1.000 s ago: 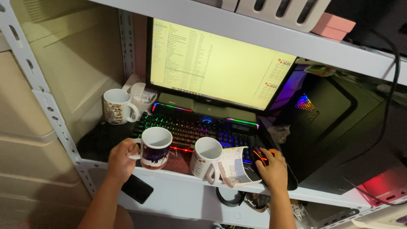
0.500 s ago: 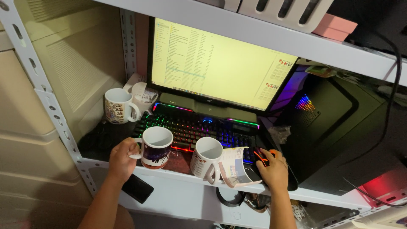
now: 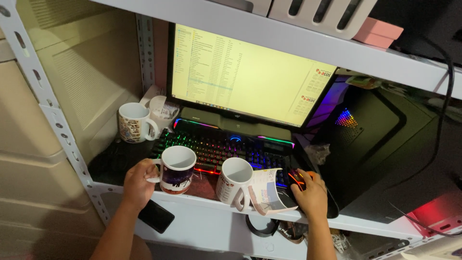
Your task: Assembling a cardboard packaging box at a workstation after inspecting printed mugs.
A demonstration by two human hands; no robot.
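Left hand point(image 3: 138, 182): fingers were wrapped around the handle of a white mug with a dark printed band point(image 3: 177, 168), closed tight on it. Mug stood upright, base on the shelf point(image 3: 211, 219) at its front edge, just ahead of the keyboard. Gripping by the handle kept the hand clear of the print and of the open rim.

Right hand point(image 3: 310, 192): fingers lay curved over a computer mouse point(image 3: 294, 177) with a red glow, palm on top, index forward on the button. Resting on it rather than clamping it.

Between the hands: a second white mug point(image 3: 235, 180), upright, handle turned toward the camera, untouched. A curled printed sheet point(image 3: 270, 192) leaned against it on the right, touching the mug and lying just beside the right hand; looked like the mug was propping it up.

Further back: backlit rainbow keyboard point(image 3: 219, 149) ran across the shelf behind both mugs, so the mugs sat in the narrow strip left in front of it. Monitor point(image 3: 245, 79) behind that showed a bright file list. Third mug with a picture print point(image 3: 134, 123) was parked far left by the frame upright, well apart from the hands. Dark computer tower point(image 3: 380, 139) with coloured lights filled the right side.

Dark phone point(image 3: 155, 215) sat below the shelf lip, near the left wrist; couldn't tell what carried it.
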